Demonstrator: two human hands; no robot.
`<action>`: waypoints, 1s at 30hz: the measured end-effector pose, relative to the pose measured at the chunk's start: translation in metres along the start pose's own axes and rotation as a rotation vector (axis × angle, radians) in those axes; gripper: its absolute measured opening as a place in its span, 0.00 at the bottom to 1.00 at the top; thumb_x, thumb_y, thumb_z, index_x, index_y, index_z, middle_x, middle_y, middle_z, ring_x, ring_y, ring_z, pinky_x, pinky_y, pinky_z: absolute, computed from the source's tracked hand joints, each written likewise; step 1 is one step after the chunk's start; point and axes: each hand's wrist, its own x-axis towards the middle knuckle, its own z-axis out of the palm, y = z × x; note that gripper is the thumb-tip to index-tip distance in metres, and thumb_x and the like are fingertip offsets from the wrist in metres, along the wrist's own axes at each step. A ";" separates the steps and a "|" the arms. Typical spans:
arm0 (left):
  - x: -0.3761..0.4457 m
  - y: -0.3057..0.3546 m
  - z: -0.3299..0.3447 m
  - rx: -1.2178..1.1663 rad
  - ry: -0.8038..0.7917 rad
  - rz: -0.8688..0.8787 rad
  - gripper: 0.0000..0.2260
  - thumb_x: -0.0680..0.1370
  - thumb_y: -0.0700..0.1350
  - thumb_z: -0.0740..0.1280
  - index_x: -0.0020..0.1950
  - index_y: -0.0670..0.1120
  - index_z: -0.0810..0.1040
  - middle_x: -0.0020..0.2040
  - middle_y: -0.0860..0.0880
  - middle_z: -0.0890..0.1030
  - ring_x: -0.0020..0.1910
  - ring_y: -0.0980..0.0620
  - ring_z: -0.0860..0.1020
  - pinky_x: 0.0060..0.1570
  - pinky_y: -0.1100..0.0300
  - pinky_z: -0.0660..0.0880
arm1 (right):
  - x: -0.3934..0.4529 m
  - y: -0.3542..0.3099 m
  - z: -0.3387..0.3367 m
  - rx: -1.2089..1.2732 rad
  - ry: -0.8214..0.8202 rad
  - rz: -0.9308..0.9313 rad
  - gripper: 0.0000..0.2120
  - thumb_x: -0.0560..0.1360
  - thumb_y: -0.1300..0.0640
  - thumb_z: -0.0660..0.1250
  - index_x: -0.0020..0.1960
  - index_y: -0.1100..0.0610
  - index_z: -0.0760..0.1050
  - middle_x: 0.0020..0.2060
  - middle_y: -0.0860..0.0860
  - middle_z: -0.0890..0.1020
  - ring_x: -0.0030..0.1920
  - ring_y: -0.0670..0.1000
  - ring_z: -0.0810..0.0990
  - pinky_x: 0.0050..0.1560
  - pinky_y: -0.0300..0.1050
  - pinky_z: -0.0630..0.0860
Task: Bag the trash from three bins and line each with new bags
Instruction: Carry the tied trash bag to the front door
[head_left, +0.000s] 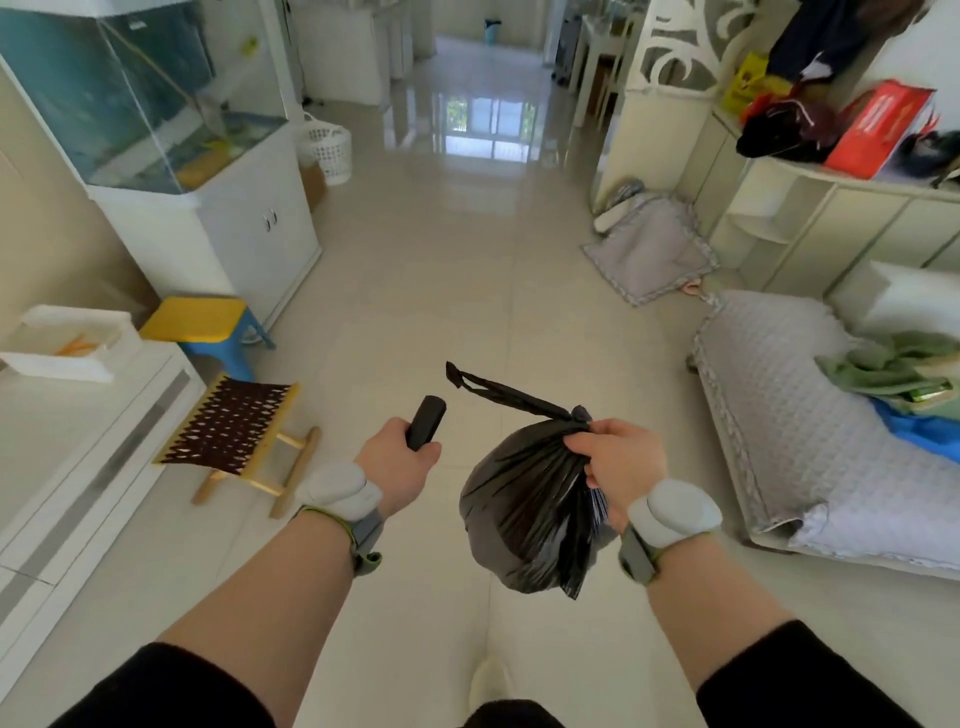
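Tile floor, pale and glossy, runs from the person's feet toward a bright hallway at twelve o'clock, with an open lane down the middle. At ten o'clock a fish tank sits on a white cabinet; a white basket stands beside it at eleven. At nine o'clock are a yellow stool and a woven folding stool near a white surface. At three o'clock a quilted sofa edges the lane, a cushion on the floor at two. The left hand has its fingers curled round a black bag roll. The right hand grips the knotted neck of a full trash bag, hanging at centre.
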 end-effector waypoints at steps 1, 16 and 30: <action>0.018 0.013 0.001 0.005 -0.006 -0.013 0.12 0.76 0.51 0.65 0.54 0.46 0.70 0.46 0.41 0.80 0.43 0.40 0.81 0.41 0.49 0.79 | 0.021 -0.011 0.003 -0.016 -0.011 0.005 0.05 0.71 0.64 0.69 0.40 0.55 0.78 0.26 0.50 0.75 0.26 0.48 0.70 0.29 0.42 0.71; 0.345 0.148 -0.013 -0.131 -0.028 -0.032 0.11 0.78 0.48 0.65 0.55 0.44 0.69 0.42 0.43 0.79 0.32 0.46 0.78 0.35 0.55 0.76 | 0.362 -0.153 0.076 -0.169 0.029 -0.055 0.05 0.70 0.61 0.70 0.45 0.53 0.79 0.32 0.50 0.77 0.32 0.50 0.74 0.37 0.45 0.71; 0.635 0.278 -0.028 -0.075 -0.101 0.050 0.12 0.79 0.54 0.62 0.53 0.46 0.71 0.44 0.42 0.81 0.35 0.44 0.79 0.37 0.54 0.75 | 0.617 -0.274 0.154 -0.615 0.103 -0.216 0.09 0.75 0.57 0.66 0.54 0.56 0.79 0.52 0.53 0.75 0.48 0.52 0.74 0.47 0.41 0.67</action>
